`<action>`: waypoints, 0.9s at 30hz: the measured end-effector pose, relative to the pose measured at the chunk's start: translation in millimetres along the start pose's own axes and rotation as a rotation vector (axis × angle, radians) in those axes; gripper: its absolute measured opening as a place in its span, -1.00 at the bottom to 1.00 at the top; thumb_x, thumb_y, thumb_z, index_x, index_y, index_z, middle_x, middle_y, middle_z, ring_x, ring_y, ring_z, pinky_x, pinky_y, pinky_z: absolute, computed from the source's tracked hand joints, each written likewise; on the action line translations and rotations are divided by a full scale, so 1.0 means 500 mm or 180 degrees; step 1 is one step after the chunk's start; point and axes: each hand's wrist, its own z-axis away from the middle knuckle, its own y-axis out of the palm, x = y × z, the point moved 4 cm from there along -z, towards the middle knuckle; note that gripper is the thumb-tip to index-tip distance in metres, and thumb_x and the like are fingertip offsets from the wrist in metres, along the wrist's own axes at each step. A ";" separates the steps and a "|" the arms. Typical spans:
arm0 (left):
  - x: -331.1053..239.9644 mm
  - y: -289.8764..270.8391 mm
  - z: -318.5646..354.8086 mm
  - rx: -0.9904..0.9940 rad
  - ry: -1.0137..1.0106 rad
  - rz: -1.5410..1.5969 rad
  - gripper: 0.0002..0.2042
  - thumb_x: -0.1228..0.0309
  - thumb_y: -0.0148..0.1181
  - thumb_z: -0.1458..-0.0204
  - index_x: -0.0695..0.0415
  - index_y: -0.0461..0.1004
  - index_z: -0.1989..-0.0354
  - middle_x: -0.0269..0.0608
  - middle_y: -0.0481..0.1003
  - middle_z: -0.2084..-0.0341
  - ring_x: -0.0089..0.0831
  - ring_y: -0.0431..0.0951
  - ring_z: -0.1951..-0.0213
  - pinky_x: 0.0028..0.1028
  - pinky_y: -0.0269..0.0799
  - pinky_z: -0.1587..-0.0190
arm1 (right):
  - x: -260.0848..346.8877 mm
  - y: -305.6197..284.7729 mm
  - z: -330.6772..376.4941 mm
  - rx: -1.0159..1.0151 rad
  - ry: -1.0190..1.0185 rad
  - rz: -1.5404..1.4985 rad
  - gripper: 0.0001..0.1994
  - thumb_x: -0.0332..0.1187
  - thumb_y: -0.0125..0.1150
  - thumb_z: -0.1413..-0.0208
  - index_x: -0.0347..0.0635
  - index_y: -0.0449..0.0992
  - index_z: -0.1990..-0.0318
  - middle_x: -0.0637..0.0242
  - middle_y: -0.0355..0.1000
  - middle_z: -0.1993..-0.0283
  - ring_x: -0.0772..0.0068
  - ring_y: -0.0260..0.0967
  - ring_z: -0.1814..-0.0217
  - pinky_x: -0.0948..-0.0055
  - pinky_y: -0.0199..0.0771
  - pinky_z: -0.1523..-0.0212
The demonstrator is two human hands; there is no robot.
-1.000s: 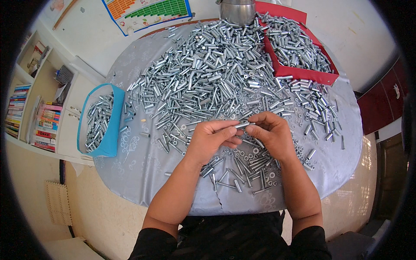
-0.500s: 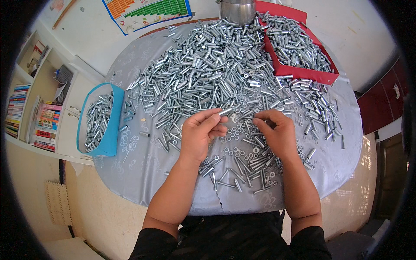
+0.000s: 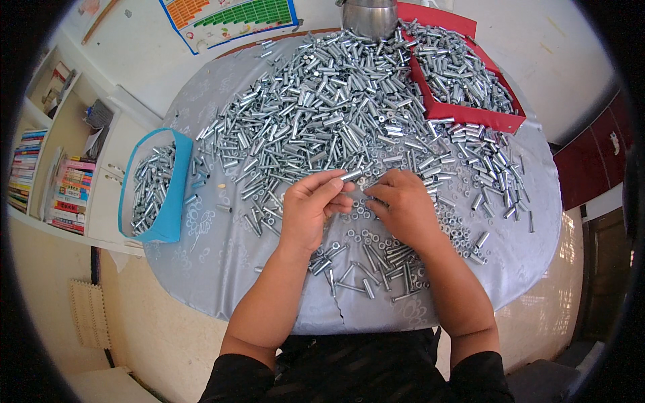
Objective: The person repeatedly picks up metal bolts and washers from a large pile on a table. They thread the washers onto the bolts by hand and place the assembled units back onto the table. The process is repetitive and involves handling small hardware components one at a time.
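My left hand [image 3: 310, 205] pinches a shiny metal sleeve [image 3: 351, 175] between thumb and fingers, the tube sticking out toward the right. Close to its right side is my right hand [image 3: 403, 205], its thumb and fingertips pressed together; whatever they grip is too small or hidden to make out. Both hands hover over the near part of a large heap of metal sleeves and bolts [image 3: 316, 107]. Loose nuts and washers [image 3: 457, 235] lie around my right wrist. Nearer to me, below the hands, is a small group of bolts [image 3: 369, 269].
A blue bin [image 3: 180, 195] filled with metal fasteners stands at the left table edge. At the back right is a red box [image 3: 470, 119] piled with sleeves, beside a metal pot [image 3: 369, 19]. A grey cloth [image 3: 201, 282] covers the round table. Bookshelves [image 3: 67, 148] stand at left.
My right hand has moved left, closer to the sleeve, and its fingers have drawn together. My left hand stays nearly in place with the sleeve.
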 end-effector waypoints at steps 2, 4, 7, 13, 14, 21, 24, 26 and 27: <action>0.000 -0.001 0.000 0.0013 0.0003 0.0008 -0.77 0.50 0.13 -0.13 0.32 0.49 0.06 -0.05 0.59 0.32 -0.45 0.62 0.43 -0.49 0.59 0.37 | 0.002 0.014 0.001 0.0130 -0.0028 0.0004 -0.88 -0.35 0.28 0.13 -0.10 0.60 0.39 0.30 0.41 0.39 0.20 0.37 0.27 0.25 0.37 0.17; -0.001 -0.001 0.001 0.0005 -0.0004 0.0012 -0.77 0.50 0.13 -0.13 0.32 0.49 0.06 -0.05 0.59 0.32 -0.45 0.62 0.43 -0.49 0.59 0.37 | 0.002 0.022 0.001 0.0212 -0.0048 0.0013 -0.89 -0.37 0.28 0.13 -0.12 0.60 0.40 0.29 0.42 0.38 0.19 0.38 0.26 0.24 0.37 0.17; -0.001 0.000 0.002 -0.0026 -0.0023 0.0003 -0.77 0.50 0.13 -0.13 0.32 0.50 0.07 -0.05 0.60 0.32 -0.45 0.62 0.43 -0.49 0.59 0.37 | 0.004 0.024 0.000 0.0233 -0.0034 0.0015 -0.90 -0.41 0.29 0.12 -0.16 0.58 0.39 0.26 0.43 0.36 0.15 0.39 0.25 0.21 0.37 0.18; 0.000 0.000 0.001 -0.0011 -0.0018 -0.0009 -0.78 0.50 0.13 -0.13 0.31 0.50 0.07 -0.06 0.60 0.33 -0.45 0.62 0.43 -0.50 0.58 0.38 | 0.008 0.019 0.000 0.0282 0.0073 0.0039 -0.86 -0.42 0.26 0.10 -0.20 0.56 0.33 0.23 0.43 0.36 0.10 0.39 0.24 0.19 0.36 0.16; 0.001 0.000 0.001 -0.0007 -0.0022 -0.0005 -0.78 0.50 0.13 -0.13 0.31 0.50 0.07 -0.06 0.60 0.33 -0.45 0.62 0.43 -0.50 0.58 0.38 | 0.006 0.020 0.001 0.0289 0.0095 0.0029 -0.86 -0.42 0.26 0.10 -0.20 0.55 0.33 0.22 0.43 0.36 0.10 0.39 0.23 0.18 0.37 0.15; 0.005 0.002 0.000 -0.0043 -0.0081 -0.0045 -0.78 0.50 0.14 -0.13 0.31 0.50 0.08 -0.05 0.59 0.33 -0.45 0.60 0.44 -0.49 0.57 0.38 | -0.003 0.026 0.003 0.0376 0.0151 0.0044 -0.92 -0.38 0.22 0.06 -0.15 0.51 0.40 0.22 0.39 0.38 0.11 0.40 0.26 0.19 0.40 0.17; 0.007 -0.001 -0.001 -0.0070 -0.0106 -0.0076 -0.78 0.50 0.14 -0.13 0.32 0.50 0.08 -0.05 0.59 0.33 -0.45 0.60 0.45 -0.49 0.57 0.39 | -0.004 0.024 0.006 0.0375 0.0173 -0.0038 -0.92 -0.39 0.22 0.05 -0.15 0.48 0.40 0.21 0.39 0.39 0.10 0.40 0.26 0.17 0.40 0.19; 0.007 0.001 0.000 -0.0051 -0.0100 -0.0064 -0.78 0.50 0.14 -0.13 0.32 0.50 0.08 -0.05 0.59 0.33 -0.45 0.60 0.45 -0.49 0.57 0.39 | -0.005 0.023 0.006 0.0371 0.0156 -0.0067 -0.92 -0.39 0.21 0.05 -0.16 0.48 0.39 0.20 0.38 0.40 0.09 0.40 0.27 0.15 0.40 0.19; 0.006 0.002 0.000 -0.0041 -0.0097 -0.0059 -0.78 0.50 0.13 -0.13 0.32 0.50 0.08 -0.05 0.59 0.32 -0.45 0.60 0.45 -0.49 0.58 0.39 | -0.005 0.023 0.006 0.0368 0.0147 -0.0082 -0.91 -0.39 0.21 0.04 -0.16 0.48 0.39 0.20 0.38 0.40 0.08 0.40 0.27 0.14 0.40 0.20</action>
